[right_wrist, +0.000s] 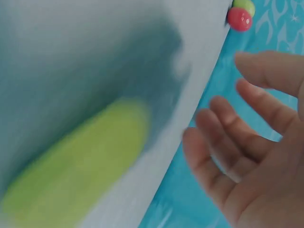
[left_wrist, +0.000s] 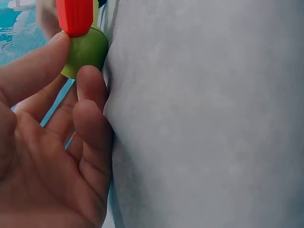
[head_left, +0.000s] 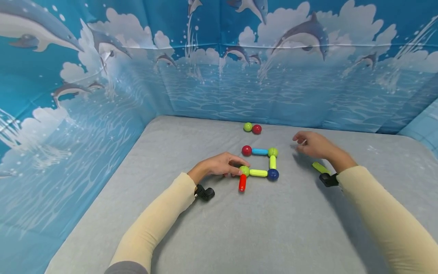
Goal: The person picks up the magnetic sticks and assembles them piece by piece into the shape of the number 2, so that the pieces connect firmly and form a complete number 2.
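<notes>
An 8-piece, plastic-looking ball-and-rod chain [head_left: 272, 162] lies joined on grey cloth [head_left: 212, 232] — left hand [head_left: 220, 164] pinching its lime-green ball [head_left: 244, 170]. Unattached: 1 yellow-green rod [head_left: 320, 168], 1 glossy green ball [head_left: 248, 127], 1 red ball [head_left: 257, 129]. Right hand [head_left: 313, 144] empty, fingers loose.

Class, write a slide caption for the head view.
Left hand pinches a green ball touching a red rod; right hand hovers empty.

Left hand [left_wrist: 47, 156] gripped green ball [left_wrist: 88, 53] between thumb [left_wrist: 40, 64] and fingers [left_wrist: 90, 85]. Red stick [left_wrist: 76, 16] met ball at near end. Yellow-green piece [left_wrist: 95, 13], mostly hidden, showed behind stick. Grey cloth surface [left_wrist: 204, 114] spread on right; blue-and-white backdrop [left_wrist: 16, 31] stood at far left.
</notes>
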